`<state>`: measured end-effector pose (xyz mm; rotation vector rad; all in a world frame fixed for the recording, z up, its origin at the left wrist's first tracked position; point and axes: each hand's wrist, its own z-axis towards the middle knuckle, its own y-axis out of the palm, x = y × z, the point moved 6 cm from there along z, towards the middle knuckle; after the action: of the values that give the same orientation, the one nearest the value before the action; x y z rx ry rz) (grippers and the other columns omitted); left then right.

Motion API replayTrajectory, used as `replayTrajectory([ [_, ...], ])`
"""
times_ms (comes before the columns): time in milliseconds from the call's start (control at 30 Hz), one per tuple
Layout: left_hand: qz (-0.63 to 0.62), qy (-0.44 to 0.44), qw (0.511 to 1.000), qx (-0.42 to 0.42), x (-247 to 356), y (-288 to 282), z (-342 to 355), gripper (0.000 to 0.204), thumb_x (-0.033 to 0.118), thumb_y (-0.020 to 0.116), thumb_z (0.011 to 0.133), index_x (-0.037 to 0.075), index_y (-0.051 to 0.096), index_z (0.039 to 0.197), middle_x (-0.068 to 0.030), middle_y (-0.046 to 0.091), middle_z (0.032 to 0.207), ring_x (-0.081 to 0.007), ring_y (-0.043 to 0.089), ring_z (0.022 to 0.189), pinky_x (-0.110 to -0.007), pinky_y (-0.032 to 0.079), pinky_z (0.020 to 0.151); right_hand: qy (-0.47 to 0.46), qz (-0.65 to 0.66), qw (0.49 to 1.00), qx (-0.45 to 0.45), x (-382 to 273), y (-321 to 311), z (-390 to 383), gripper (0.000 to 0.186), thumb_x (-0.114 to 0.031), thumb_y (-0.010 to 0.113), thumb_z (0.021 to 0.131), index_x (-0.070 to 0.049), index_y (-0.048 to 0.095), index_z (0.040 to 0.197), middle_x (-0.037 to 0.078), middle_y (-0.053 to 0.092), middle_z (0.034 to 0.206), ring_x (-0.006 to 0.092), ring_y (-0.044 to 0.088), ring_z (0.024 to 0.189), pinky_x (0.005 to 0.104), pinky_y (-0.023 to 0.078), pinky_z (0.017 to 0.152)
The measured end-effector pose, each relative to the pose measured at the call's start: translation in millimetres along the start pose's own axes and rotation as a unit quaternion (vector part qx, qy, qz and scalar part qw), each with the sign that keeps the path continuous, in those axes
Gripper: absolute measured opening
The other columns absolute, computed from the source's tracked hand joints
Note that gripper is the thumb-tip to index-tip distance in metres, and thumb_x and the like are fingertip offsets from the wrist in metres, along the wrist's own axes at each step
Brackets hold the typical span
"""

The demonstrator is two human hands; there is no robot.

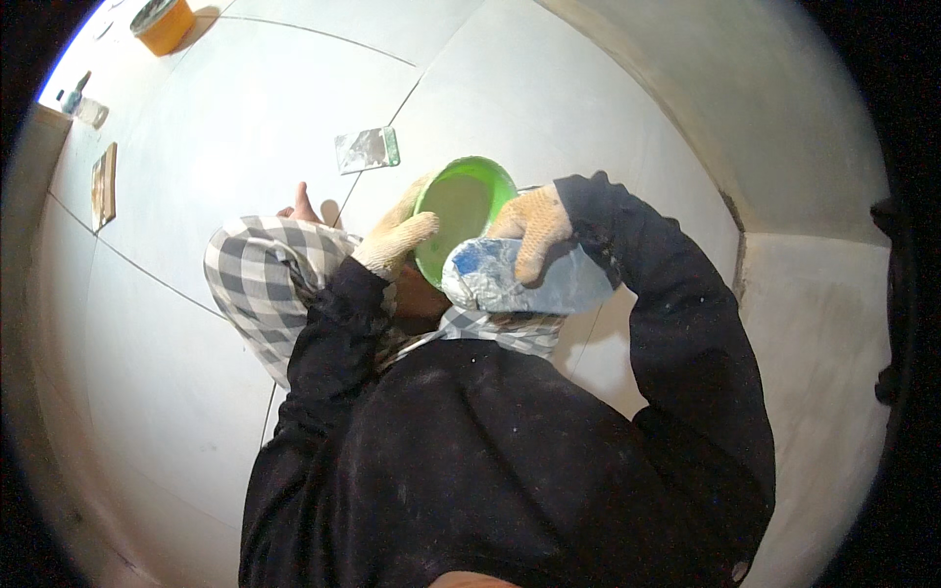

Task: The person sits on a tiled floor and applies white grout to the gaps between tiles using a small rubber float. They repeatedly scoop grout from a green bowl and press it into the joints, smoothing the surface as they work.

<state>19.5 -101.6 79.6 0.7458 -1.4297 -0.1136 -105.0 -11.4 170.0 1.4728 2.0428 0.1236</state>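
My left hand [400, 235], in a cream knitted glove, grips the side of a green plastic tub [451, 191], which is tilted and has a pale coating inside. At its right, my gloved right hand [531, 225] has its fingers over a flat, round-ended blue-grey piece [578, 274] smeared with white material, held across the tub's lower rim. The tub is above my lap, where a checked cloth [260, 274] covers my legs. Part of a bare foot [300, 206] shows beyond the cloth.
Pale floor tiles [274, 108] carry a small rectangular piece with a green end [368, 149], a wood-coloured piece [104, 186], a clear bottle [90, 110] and an orange bucket [165, 29]. A plastered wall [804, 157] bounds my right side, meeting the floor close by.
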Motion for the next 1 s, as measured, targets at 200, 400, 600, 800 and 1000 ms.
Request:
replayTrajectory([
  [200, -0.126, -0.139, 0.976, 0.109, -38, -18, 3, 0.072, 0.041, 0.058, 0.090, 0.001, 0.032, 0.144, -0.0137, 0.039, 0.145, -0.0263, 0.038, 0.132, -0.041, 0.030, 0.111, -0.137, -0.048, 0.959, 0.242, 91, -46, -103, 0.053, -0.007, 0.080, 0.064, 0.002, 0.063, 0.113, 0.009, 0.069, 0.100, 0.0163, 0.063, 0.090, 0.0309, 0.051, 0.083],
  [400, -0.186, -0.101, 0.972, 0.098, -50, -47, -4, 0.062, 0.046, 0.046, 0.095, 0.009, 0.036, 0.143, -0.0110, 0.038, 0.146, -0.0313, 0.038, 0.132, -0.044, 0.031, 0.110, -0.086, 0.149, 0.766, 0.620, 299, -54, -186, 0.044, -0.018, 0.073, 0.070, -0.001, 0.064, 0.109, 0.009, 0.070, 0.096, 0.0188, 0.065, 0.086, 0.0319, 0.050, 0.081],
  [600, 0.298, -0.035, 0.953, -0.051, -94, -172, -25, 0.087, 0.069, 0.040, 0.085, 0.014, 0.022, 0.150, -0.0091, 0.015, 0.157, -0.0330, 0.002, 0.144, -0.062, -0.009, 0.109, 0.051, 0.106, 0.744, 0.658, 418, -48, -113, 0.047, -0.028, 0.073, 0.063, -0.005, 0.065, 0.103, 0.014, 0.069, 0.092, 0.0255, 0.065, 0.084, 0.0344, 0.050, 0.081],
  [800, 0.360, -0.124, 0.924, 0.019, -102, -253, -43, 0.088, 0.065, 0.047, 0.083, 0.013, 0.022, 0.150, -0.0115, 0.027, 0.152, -0.0326, 0.019, 0.140, -0.054, 0.013, 0.112, 0.164, 0.033, 0.727, 0.666, 431, -78, -81, 0.050, -0.024, 0.064, 0.069, -0.010, 0.059, 0.116, 0.021, 0.065, 0.104, 0.0359, 0.062, 0.099, 0.0418, 0.050, 0.085],
  [1000, -0.067, -0.203, 0.927, 0.307, -90, -231, -48, 0.088, 0.072, 0.045, 0.081, 0.013, 0.032, 0.145, -0.0104, 0.038, 0.145, -0.0300, 0.044, 0.125, -0.044, 0.039, 0.104, 0.278, 0.070, 0.691, 0.664, 411, -94, -37, 0.055, -0.018, 0.047, 0.090, -0.019, 0.034, 0.144, 0.018, 0.055, 0.129, 0.0381, 0.054, 0.117, 0.0455, 0.042, 0.099],
])
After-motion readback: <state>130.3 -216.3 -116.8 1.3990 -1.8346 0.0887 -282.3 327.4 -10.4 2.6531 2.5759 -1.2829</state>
